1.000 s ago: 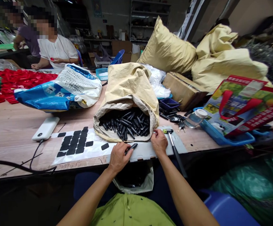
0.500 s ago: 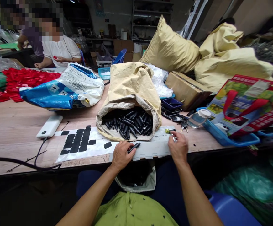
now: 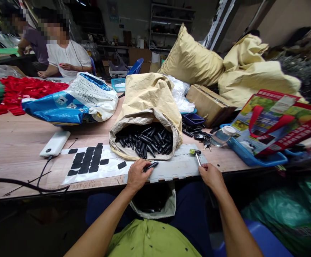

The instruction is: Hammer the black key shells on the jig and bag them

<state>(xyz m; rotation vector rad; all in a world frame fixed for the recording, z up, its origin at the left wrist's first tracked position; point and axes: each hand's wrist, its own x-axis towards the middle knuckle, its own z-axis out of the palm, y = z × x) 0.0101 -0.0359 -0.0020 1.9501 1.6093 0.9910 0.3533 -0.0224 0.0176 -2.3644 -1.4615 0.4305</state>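
My left hand point(image 3: 137, 175) is closed around a slim black pen-like piece point(image 3: 152, 165) near the table's front edge. In my right hand point(image 3: 211, 175) is the metal handle of a small mallet point(image 3: 195, 151) with a yellow-green and dark head, its head lying toward the grey board. Under both hands lies that flat grey board point(image 3: 171, 171). Just beyond the left hand a cream woven sack point(image 3: 150, 92) lies on its side, its mouth facing me and full of similar black pieces point(image 3: 147, 141).
Black rounded stickers point(image 3: 87, 159) on a white sheet and a white power bank point(image 3: 55, 143) lie to the left. A glass jar point(image 3: 223, 135) and a blue tray point(image 3: 257, 160) stand right. An open bag point(image 3: 155, 203) hangs below the edge. Two people sit at the far left.
My right hand has moved right and toward me, gripping the mallet's handle, which now slants into view. My left hand still holds the black piece in nearly the same place.
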